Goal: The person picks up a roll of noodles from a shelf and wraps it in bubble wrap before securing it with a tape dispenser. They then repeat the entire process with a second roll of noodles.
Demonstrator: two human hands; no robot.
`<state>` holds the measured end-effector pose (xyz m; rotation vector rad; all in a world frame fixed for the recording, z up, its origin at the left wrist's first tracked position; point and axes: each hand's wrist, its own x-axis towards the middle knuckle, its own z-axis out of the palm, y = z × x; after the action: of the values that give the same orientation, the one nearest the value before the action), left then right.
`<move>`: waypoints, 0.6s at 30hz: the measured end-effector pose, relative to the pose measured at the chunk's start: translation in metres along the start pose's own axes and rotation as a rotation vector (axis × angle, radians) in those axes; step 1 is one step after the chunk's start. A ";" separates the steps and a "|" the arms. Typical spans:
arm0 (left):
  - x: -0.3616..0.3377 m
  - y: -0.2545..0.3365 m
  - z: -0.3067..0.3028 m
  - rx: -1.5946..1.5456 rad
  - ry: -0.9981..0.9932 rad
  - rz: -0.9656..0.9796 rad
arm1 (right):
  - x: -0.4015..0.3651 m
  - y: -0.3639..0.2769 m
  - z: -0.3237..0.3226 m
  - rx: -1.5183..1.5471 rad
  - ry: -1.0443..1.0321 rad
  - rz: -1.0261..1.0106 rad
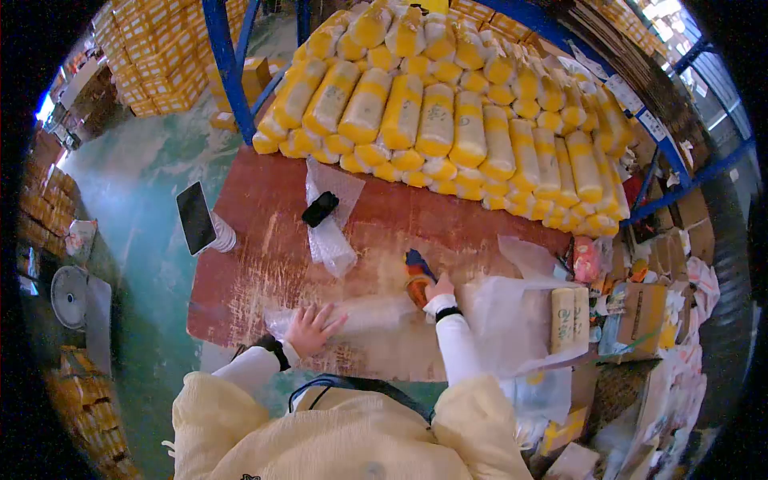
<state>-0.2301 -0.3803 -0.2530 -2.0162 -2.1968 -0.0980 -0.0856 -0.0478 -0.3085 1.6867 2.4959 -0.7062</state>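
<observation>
My left hand [312, 330], fingers spread, lies flat on the left end of a roll wrapped in clear bubble wrap [368, 314]. My right hand [440, 288] is closed on a blue and orange tool [417, 277], apparently a tape dispenser, just beyond the roll's right end. Part of its grip is hidden by the fingers. Farther back on the red, worn table [256, 216], a small black object [320, 209] rests on a loose strip of bubble wrap [334, 252].
Many yellow-and-white wrapped rolls [436, 120] are stacked along the table's back. To the right lie translucent plastic sheeting [504, 320], a tan wrapped block [570, 318] and cardboard boxes [640, 320]. A tablet [195, 218] leans at the left edge by stacked white cups [224, 234].
</observation>
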 end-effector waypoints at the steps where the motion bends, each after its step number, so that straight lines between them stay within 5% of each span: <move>1: -0.001 0.004 0.002 0.003 0.054 -0.025 | 0.011 0.000 -0.008 0.092 0.026 -0.009; 6: 0.007 0.014 -0.001 0.001 0.034 -0.091 | -0.026 -0.080 -0.116 0.362 0.056 -0.189; 10: 0.010 0.019 0.012 0.024 0.103 -0.130 | -0.133 -0.109 -0.106 0.237 0.400 -0.725; 11: 0.011 0.019 0.013 -0.011 0.113 -0.150 | -0.169 -0.108 -0.093 -0.021 0.251 -0.564; 14: 0.008 0.025 0.018 -0.060 0.104 -0.205 | -0.212 -0.073 -0.027 -0.392 0.066 -0.578; 18: 0.015 0.027 0.021 -0.049 -0.037 -0.333 | -0.211 -0.080 -0.037 -0.241 -0.160 -0.486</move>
<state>-0.2056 -0.3600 -0.2730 -1.6667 -2.5570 -0.1560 -0.0636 -0.2406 -0.1871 0.9152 2.7560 -0.5097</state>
